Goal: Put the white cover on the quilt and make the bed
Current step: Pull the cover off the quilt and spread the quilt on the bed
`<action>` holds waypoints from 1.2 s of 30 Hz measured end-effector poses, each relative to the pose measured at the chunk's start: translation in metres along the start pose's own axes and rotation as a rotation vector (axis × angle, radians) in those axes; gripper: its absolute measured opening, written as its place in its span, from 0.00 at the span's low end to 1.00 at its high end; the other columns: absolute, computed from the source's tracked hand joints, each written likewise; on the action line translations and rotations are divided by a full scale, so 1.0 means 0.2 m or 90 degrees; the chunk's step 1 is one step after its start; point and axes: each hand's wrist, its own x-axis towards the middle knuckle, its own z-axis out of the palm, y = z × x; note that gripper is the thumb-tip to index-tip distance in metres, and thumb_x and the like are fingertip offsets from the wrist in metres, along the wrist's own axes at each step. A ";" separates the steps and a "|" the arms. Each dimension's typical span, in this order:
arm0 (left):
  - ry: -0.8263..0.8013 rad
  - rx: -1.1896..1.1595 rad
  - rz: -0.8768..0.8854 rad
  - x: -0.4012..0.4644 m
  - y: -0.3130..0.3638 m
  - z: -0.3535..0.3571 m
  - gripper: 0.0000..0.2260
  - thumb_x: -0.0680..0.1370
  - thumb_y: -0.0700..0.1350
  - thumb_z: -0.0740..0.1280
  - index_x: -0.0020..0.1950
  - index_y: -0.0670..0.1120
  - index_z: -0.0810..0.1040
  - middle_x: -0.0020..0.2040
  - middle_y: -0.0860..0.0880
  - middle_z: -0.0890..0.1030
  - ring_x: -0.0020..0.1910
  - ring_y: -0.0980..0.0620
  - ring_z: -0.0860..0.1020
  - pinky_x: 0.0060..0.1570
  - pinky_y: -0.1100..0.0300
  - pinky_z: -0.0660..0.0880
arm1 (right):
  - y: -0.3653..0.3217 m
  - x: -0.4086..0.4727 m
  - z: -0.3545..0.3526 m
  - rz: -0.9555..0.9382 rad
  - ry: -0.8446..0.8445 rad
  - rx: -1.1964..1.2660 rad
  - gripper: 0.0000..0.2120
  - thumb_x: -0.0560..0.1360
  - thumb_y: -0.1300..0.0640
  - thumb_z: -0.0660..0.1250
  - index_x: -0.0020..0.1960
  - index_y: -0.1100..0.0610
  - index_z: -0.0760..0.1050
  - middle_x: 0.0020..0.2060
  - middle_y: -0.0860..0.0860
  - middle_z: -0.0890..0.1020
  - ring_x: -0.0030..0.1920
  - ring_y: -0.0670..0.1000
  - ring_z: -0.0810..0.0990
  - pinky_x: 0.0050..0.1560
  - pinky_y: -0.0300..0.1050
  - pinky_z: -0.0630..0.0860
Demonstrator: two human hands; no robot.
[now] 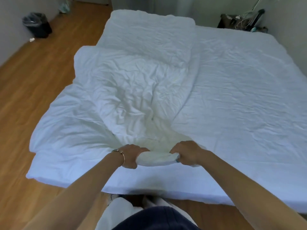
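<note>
The bunched near edge of the white cover [157, 157], lying rumpled over the quilt [132, 90] on the bed [240, 97], is gripped by the left hand [131, 155] and right hand [187, 154], seemingly for pulling it down.

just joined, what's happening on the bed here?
A person stands at the foot of the bed, gripping a bunched roll of white bedding with the left hand and the right hand. The quilt lies crumpled on the bed's left half, hanging over its edge. It isn't spread flat yet, so the bed isn't made.
</note>
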 end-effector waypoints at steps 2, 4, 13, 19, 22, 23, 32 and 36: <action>-0.028 -0.003 0.005 0.00 0.09 0.03 0.34 0.70 0.41 0.67 0.73 0.62 0.62 0.58 0.52 0.78 0.56 0.48 0.77 0.52 0.53 0.76 | 0.03 -0.10 0.05 0.027 -0.033 0.021 0.17 0.77 0.59 0.66 0.65 0.52 0.77 0.64 0.49 0.77 0.63 0.52 0.75 0.63 0.50 0.72; -0.039 0.002 0.050 0.01 0.19 0.06 0.33 0.70 0.42 0.68 0.73 0.59 0.63 0.59 0.50 0.78 0.57 0.47 0.77 0.51 0.54 0.75 | 0.07 -0.22 0.08 0.062 -0.080 0.055 0.21 0.77 0.58 0.68 0.70 0.51 0.73 0.68 0.46 0.73 0.67 0.51 0.72 0.65 0.45 0.70; -0.232 0.016 0.105 0.12 0.43 0.35 0.48 0.69 0.61 0.74 0.79 0.60 0.45 0.77 0.51 0.59 0.74 0.44 0.62 0.68 0.44 0.66 | 0.11 -0.46 0.47 0.245 -0.240 0.149 0.37 0.69 0.43 0.73 0.74 0.38 0.61 0.71 0.45 0.68 0.71 0.53 0.66 0.69 0.48 0.66; -0.136 -0.088 0.039 0.36 0.26 0.21 0.30 0.76 0.63 0.62 0.76 0.58 0.60 0.75 0.56 0.59 0.64 0.50 0.74 0.62 0.47 0.74 | 0.33 -0.27 0.49 0.279 -0.106 0.353 0.37 0.69 0.34 0.71 0.73 0.45 0.66 0.61 0.45 0.73 0.58 0.46 0.73 0.62 0.41 0.70; -0.010 -0.104 0.015 0.57 0.28 -0.05 0.23 0.81 0.56 0.59 0.75 0.55 0.62 0.73 0.53 0.62 0.67 0.50 0.70 0.65 0.50 0.70 | 0.54 -0.08 0.43 0.336 -0.037 0.392 0.33 0.74 0.40 0.69 0.75 0.47 0.63 0.68 0.49 0.70 0.67 0.50 0.70 0.66 0.46 0.68; 0.051 -0.112 0.020 0.65 0.31 -0.16 0.22 0.81 0.55 0.59 0.75 0.55 0.63 0.73 0.52 0.64 0.68 0.51 0.68 0.66 0.51 0.69 | 0.62 -0.01 0.41 0.358 0.006 0.423 0.33 0.74 0.41 0.69 0.75 0.47 0.62 0.69 0.51 0.69 0.69 0.52 0.69 0.67 0.48 0.68; 0.210 -0.070 -0.035 1.76 0.68 -0.69 0.19 0.83 0.54 0.54 0.73 0.51 0.67 0.67 0.46 0.67 0.67 0.47 0.66 0.62 0.50 0.71 | 1.12 0.63 0.52 0.544 0.157 0.773 0.34 0.76 0.37 0.62 0.75 0.54 0.57 0.66 0.58 0.71 0.65 0.60 0.72 0.64 0.53 0.71; 0.175 0.030 -0.271 2.15 0.84 -0.68 0.32 0.77 0.65 0.58 0.72 0.45 0.62 0.66 0.43 0.67 0.64 0.42 0.68 0.56 0.49 0.69 | 1.19 0.67 0.65 0.559 0.130 0.853 0.33 0.65 0.36 0.73 0.57 0.54 0.63 0.54 0.49 0.73 0.54 0.52 0.78 0.54 0.46 0.75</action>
